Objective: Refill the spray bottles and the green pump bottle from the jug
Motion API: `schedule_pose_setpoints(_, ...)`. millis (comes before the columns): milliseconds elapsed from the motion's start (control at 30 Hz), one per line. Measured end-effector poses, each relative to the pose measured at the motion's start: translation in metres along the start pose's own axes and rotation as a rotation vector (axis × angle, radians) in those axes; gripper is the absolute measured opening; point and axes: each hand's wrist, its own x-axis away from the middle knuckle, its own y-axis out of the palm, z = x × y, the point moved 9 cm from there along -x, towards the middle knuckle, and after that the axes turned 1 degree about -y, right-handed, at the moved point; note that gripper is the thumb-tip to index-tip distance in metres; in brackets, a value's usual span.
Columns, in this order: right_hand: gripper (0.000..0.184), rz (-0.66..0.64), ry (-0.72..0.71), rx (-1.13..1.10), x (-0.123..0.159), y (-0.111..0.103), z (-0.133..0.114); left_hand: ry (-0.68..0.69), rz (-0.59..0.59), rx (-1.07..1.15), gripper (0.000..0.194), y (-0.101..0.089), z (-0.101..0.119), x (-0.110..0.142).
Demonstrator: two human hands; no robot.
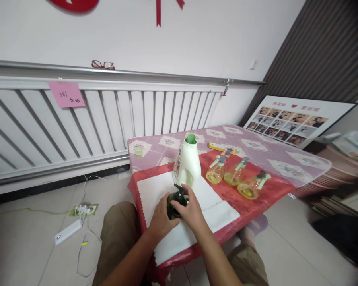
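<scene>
A dark green pump bottle [173, 210] stands on the white cloth [210, 214] near the table's front edge. Around its left side my left hand [161, 216] is wrapped, steadying the body. My right hand [191, 208] closes on the upper part by the black pump head, fingers around the collar; the exact grip there is partly hidden. Just behind the bottle is a pale green detergent jug [189, 161], its mouth uncapped with a green spout inside. Farther right, several clear spray bottles [215, 174] with yellow liquid stand on the red cloth [262, 182].
A small cup-like green cap [139, 150] sits at the table's back left. Behind the spray bottles lies a yellow packet [222, 148]. A radiator [149, 111] runs along the wall. On the floor at left are a power strip [83, 210], a white power bank [68, 232] and cables.
</scene>
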Motion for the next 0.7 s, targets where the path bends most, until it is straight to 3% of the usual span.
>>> schedule_pose_setpoints(67,0.058,-0.053,-0.018,-0.047,0.001,0.001,0.000,-0.008,0.000,-0.006,0.093,0.000,-0.001,0.000)
schedule_pose_setpoints(167,0.038,-0.091,-0.038,-0.078,0.002,0.003,0.001,-0.020,-0.005,-0.009,0.094,0.001,-0.002,-0.001)
schedule_pose_setpoints(333,0.023,-0.022,0.030,-0.071,0.001,0.006,0.009,-0.014,-0.005,-0.014,0.092,0.001,-0.002,-0.001)
schedule_pose_setpoints(500,0.030,0.067,0.108,-0.047,0.002,0.007,0.012,-0.006,0.000,-0.001,0.091,0.000,0.000,-0.001)
schedule_pose_setpoints(700,0.049,0.035,0.038,-0.087,0.008,0.007,0.001,0.005,0.012,0.004,0.089,-0.002,0.002,0.000)
